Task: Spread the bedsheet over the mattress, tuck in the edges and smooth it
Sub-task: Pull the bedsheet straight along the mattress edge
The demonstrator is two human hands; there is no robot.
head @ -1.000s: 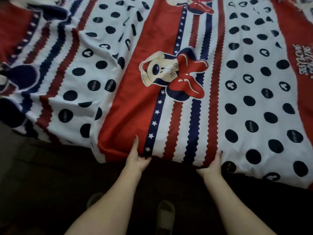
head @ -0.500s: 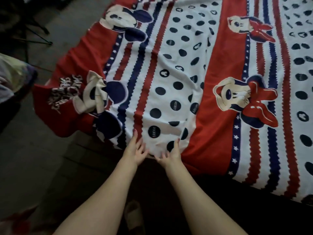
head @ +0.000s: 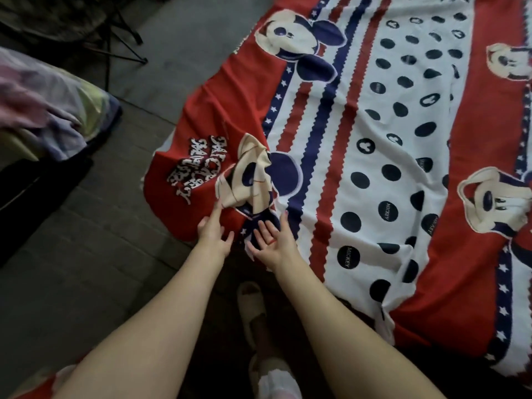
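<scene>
Since the bedsheet (head: 359,156), spread over the mattress with its crumpled corner hanging loose, looks light, limp and crease-prone, the left hand (head: 212,230) and right hand (head: 273,240), both open-fingered at its hem, should pinch that edge.

Things around the bed, on the floor side

I see a grey floor (head: 86,283), a black folding stand (head: 115,38) at top left, a pale crumpled cloth pile (head: 49,110) at the left edge, and a light slipper (head: 253,309) below; the dark shape beside the pile is perhaps furniture.
</scene>
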